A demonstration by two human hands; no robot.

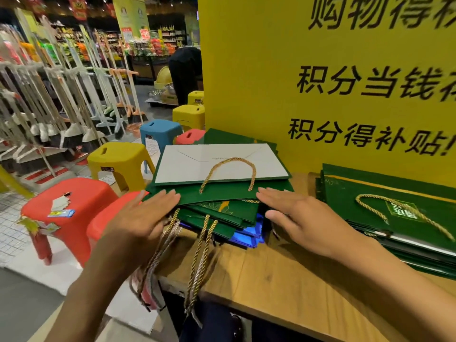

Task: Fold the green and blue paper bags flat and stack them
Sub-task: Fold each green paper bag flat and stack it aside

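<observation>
Head view, single frame.

- Stack of folded bags (222, 213) sits on the wooden table (283, 287), at its left end, against a yellow sign (259, 70) with black characters.
- Top green bag (217, 195) lies flat on the stack. Its white bottom panel (197, 166) faces up on the far side, and its gold rope handle (229, 172) loops over that panel.
- More green bags lie below it. Blue bags (249, 232) show at the stack's near right corner, lowest in the pile.
- Rope handles (197, 262) from lower bags hang over the table's near edge.
- Left hand (145, 218): fingers straight and together, tips resting on the near left edge of the top green bag. Nothing gripped.
- Right hand (303, 218): fingers straight, laid flat on the near right edge of the same bag. The thumb is at the side of the stack below. Nothing gripped.
- Second pile of flat green bags (394, 218) lies to the right on the table, apart from the first.
- Beyond the table's left: red stool (71, 203), yellow stool (118, 159), blue stool (160, 132), and a rack of brooms (74, 107).
</observation>
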